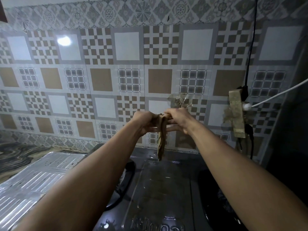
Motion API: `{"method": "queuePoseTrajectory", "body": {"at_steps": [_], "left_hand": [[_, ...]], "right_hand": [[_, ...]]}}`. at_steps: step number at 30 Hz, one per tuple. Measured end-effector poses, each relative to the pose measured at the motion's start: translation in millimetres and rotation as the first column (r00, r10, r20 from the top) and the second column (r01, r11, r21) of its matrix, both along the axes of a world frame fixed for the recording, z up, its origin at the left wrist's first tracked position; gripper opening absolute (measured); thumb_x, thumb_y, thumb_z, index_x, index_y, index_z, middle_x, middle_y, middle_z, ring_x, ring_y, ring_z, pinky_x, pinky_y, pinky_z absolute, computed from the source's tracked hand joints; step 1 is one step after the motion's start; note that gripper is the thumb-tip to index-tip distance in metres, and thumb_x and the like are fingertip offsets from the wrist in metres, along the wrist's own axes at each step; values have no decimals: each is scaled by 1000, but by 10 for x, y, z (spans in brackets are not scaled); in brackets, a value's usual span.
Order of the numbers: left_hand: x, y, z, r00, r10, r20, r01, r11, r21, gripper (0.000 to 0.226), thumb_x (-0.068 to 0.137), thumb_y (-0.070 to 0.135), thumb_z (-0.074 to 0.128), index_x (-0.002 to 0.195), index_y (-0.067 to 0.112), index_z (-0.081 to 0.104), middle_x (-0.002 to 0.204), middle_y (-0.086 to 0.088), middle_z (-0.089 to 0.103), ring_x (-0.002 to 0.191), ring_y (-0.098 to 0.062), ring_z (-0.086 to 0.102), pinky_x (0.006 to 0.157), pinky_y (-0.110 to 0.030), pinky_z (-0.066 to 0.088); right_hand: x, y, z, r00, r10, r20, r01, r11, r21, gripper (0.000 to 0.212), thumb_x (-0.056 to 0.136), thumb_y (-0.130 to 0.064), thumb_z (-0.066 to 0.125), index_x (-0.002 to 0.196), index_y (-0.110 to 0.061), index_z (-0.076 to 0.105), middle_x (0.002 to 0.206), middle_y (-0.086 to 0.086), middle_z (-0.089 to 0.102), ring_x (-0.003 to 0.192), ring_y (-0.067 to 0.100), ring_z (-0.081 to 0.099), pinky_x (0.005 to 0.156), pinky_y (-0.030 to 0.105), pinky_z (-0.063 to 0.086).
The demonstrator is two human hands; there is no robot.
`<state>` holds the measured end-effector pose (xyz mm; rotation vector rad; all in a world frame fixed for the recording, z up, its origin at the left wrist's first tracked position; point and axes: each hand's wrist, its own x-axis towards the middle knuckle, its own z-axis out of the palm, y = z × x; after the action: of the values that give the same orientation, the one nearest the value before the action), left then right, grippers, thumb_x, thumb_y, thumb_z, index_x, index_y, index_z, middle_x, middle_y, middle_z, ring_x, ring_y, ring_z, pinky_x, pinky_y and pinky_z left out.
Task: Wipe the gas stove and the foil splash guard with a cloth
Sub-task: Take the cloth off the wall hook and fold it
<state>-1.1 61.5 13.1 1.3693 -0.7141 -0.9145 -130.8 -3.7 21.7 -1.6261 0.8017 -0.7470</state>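
Patterned wall tiles [126,77] fill the far background. Below them, a dark glass gas stove [160,189] sits near centre on the worktop [20,154], with the ridged foil splash guard [38,177] lying flat to its left. Above the stove, the left hand [144,123] and right hand [179,119] each grip a twisted tan cloth [162,135], its tail hanging down.

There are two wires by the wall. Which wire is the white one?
The white wire slants in from the right edge to a white plug on the power strip. The other, the black wire, hangs straight down from above.
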Motion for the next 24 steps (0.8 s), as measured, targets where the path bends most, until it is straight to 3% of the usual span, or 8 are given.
{"method": "queuePoseTrajectory", "body": {"at_steps": [3, 6, 9, 12, 15, 17, 20, 24], "left_hand": [[36, 24, -48, 1000, -21, -7, 21, 999, -43, 25, 88, 17, 69, 102, -2, 64, 82, -13, 74, 72, -25, 74, 67, -40, 60], [65, 31, -87, 999, 39, 26, -38, 999, -37, 22, 82, 4, 72, 99, -5, 62, 87, -17, 73, 72, -25, 74, 68, -38, 62], [99, 9, -114, 990, 118, 81, -115, 992, -45, 7, 84, -3, 65, 88, -1, 60, 86, -17, 70, 64, -21, 72, 64, -34, 62], [149, 11, -109, 988, 77, 134, -68, 995, -68, 6, 87, 2, 64, 90, 4, 58, 87, -15, 69, 73, -22, 71, 65, -34, 61], [114, 42, -124, 969, -53, 239, 72, 995, -69, 2, 90, 8, 60, 89, 9, 59, 92, -11, 66, 85, -21, 67, 70, -33, 57], [94, 65, -157, 935, -154, 319, 170, 985, -23, 10, 90, 12, 61, 97, 5, 62, 98, -13, 67, 90, -23, 66, 74, -33, 56], [187, 101, -227, 949, -138, 283, 168, 982, -86, 24, 91, 15, 57, 109, -1, 61, 105, -14, 71, 96, -28, 70, 84, -36, 57], [538, 238, -441, 837, 228, 498, -215, 973, -86, 23, 89, 20, 50, 98, 5, 65, 97, -14, 70, 94, -30, 65, 82, -40, 52]], "right_hand": [[-19, 26, -20, 997, 70, -41, -69, 997, 42, 23, 85, -7, 42, 90, -6, 65, 105, 15, 68, 101, 28, 64, 92, 49, 52], [-30, 9, -102, 988, 55, -147, -51, 998, 29, 47, 75, 3, 39, 104, -11, 73, 113, 12, 67, 106, 24, 59, 94, 48, 50], [-27, 2, -192, 1000, 11, 14, -14, 970, 244, 47, 82, 7, 35, 105, -9, 72, 107, 13, 72, 103, 27, 67, 92, 50, 53], [20, -101, -362, 982, -181, -50, 184, 873, 452, 34, 100, -22, 41, 116, -1, 62, 110, 21, 67, 98, 35, 65, 85, 54, 55], [92, -200, -557, 992, -50, 116, -55, 658, 751, 80, 93, -64, 34, 135, 3, 39, 135, 35, 46, 120, 55, 47, 85, 70, 45], [124, -210, -602, 942, -127, 310, -194, 549, 813, 92, 86, -76, 28, 128, 4, 43, 130, 36, 50, 120, 54, 48, 88, 69, 42], [213, -319, -596, 871, -336, 359, -89, 610, 788, 78, 92, -66, 35, 129, 1, 51, 125, 29, 58, 114, 45, 56, 96, 58, 44], [299, -380, -647, 904, -291, 314, 67, 821, 567, 52, 96, -51, 42, 119, -9, 59, 111, 21, 63, 105, 37, 60, 99, 49, 45]]}}
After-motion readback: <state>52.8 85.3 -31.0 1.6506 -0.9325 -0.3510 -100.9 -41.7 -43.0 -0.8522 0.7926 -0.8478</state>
